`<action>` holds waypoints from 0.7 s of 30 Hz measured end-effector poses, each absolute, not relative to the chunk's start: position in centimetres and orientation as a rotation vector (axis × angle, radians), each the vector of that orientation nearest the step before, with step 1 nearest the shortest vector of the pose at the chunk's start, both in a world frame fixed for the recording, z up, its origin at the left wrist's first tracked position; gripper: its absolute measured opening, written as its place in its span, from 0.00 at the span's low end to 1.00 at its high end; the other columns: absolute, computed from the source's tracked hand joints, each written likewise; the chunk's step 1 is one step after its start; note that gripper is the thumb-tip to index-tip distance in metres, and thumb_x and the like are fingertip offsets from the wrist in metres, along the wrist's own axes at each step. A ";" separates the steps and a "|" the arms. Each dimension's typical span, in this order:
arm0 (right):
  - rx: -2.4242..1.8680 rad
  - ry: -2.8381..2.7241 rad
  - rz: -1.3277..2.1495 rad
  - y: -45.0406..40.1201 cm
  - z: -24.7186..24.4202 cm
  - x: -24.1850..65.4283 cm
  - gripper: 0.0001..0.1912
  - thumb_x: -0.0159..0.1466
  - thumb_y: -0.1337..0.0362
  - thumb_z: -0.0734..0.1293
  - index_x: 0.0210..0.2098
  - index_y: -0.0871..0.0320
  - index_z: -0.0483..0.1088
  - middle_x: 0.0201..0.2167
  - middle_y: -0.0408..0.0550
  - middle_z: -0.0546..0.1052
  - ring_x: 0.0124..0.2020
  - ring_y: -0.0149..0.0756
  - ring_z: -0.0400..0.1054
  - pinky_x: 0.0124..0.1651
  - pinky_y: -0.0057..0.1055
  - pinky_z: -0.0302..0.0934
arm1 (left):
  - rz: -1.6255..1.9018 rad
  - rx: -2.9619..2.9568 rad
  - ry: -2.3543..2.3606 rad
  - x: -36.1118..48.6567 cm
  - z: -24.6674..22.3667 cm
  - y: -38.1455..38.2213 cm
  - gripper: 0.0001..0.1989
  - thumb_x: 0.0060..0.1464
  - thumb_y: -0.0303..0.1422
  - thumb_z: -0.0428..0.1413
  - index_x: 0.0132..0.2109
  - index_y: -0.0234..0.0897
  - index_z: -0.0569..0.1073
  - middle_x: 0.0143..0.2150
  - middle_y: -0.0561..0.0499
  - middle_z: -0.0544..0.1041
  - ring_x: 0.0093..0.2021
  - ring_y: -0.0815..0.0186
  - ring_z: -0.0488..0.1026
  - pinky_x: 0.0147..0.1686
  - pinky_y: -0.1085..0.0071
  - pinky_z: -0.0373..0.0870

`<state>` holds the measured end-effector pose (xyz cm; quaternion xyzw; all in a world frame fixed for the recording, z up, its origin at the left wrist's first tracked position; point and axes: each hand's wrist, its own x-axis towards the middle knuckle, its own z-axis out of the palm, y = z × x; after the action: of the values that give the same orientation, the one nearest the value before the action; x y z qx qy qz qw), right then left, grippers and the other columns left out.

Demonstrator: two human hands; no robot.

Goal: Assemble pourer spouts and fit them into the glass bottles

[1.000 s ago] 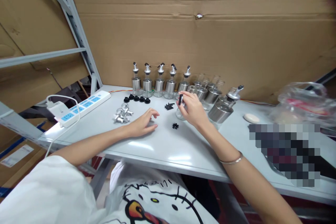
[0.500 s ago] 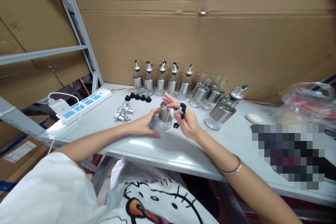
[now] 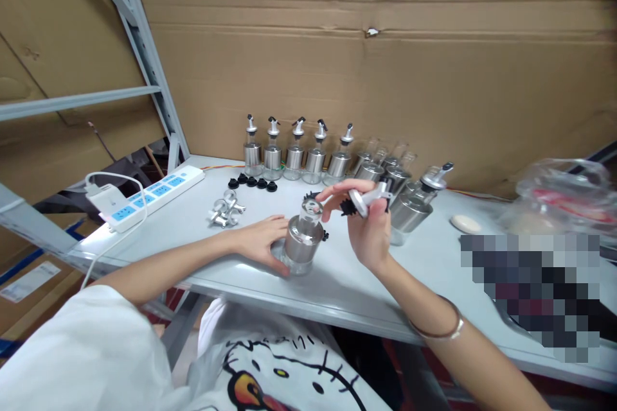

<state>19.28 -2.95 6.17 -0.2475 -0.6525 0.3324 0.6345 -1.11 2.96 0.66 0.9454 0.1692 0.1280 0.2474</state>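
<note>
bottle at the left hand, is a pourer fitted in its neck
No, the bottle at the left hand has a bare neck, while the right hand holds a pourer away.

The pourer (image 3: 361, 203) in the right grip (image 3: 369, 234) is silver and black. The bottle (image 3: 303, 243) at the left grip (image 3: 264, 242) is colourless with a silver sleeve (image 3: 299, 245). Beyond them the cardboard (image 3: 337, 77) is brown, below them the table (image 3: 337, 279) grey.

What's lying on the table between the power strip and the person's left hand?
A cluster of silver parts lies between the power strip and the left hand; the head view shows it.
</note>
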 end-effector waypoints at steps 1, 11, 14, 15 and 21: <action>-0.585 -1.476 0.755 -2.7 6.5 19.2 0.26 0.63 0.37 0.55 0.39 0.52 0.67 0.33 0.47 0.76 0.26 0.36 0.68 0.35 0.39 0.66 | 0.353 2.588 0.458 -1.1 0.6 3.0 0.31 0.42 0.46 0.65 0.53 0.40 0.70 0.59 0.43 0.68 0.57 0.47 0.65 0.61 0.46 0.55; -0.556 -1.569 1.319 -0.7 7.1 17.4 0.24 0.62 0.39 0.58 0.34 0.55 0.66 0.33 0.47 0.74 0.35 0.37 0.72 0.41 0.37 0.68 | 0.411 2.605 0.459 -1.1 0.9 2.3 0.30 0.43 0.40 0.64 0.53 0.37 0.67 0.55 0.42 0.70 0.54 0.48 0.67 0.56 0.50 0.62; -0.528 -1.551 1.393 -1.0 7.0 17.1 0.23 0.61 0.40 0.61 0.34 0.56 0.66 0.28 0.46 0.74 0.31 0.37 0.72 0.38 0.36 0.68 | 0.395 2.606 0.438 -1.1 0.6 2.4 0.30 0.42 0.43 0.65 0.51 0.36 0.69 0.55 0.41 0.69 0.54 0.47 0.66 0.56 0.49 0.62; -0.520 -1.549 1.402 -1.1 7.0 17.1 0.23 0.61 0.41 0.62 0.34 0.56 0.66 0.28 0.46 0.74 0.31 0.37 0.72 0.38 0.36 0.68 | 0.390 2.608 0.434 -1.1 0.6 2.5 0.30 0.42 0.43 0.66 0.51 0.36 0.70 0.56 0.41 0.69 0.55 0.46 0.66 0.56 0.49 0.62; -0.526 -1.531 1.453 -1.4 7.1 17.2 0.22 0.59 0.42 0.63 0.39 0.55 0.66 0.30 0.47 0.75 0.36 0.40 0.73 0.37 0.37 0.68 | 0.336 2.606 0.462 -1.1 0.2 2.6 0.39 0.39 0.48 0.66 0.58 0.39 0.66 0.60 0.40 0.65 0.59 0.43 0.62 0.57 0.45 0.61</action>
<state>17.24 -1.38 7.06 -0.2141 -0.6233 0.5916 0.4644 -1.09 2.55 0.25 0.9496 0.1682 0.1223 0.2346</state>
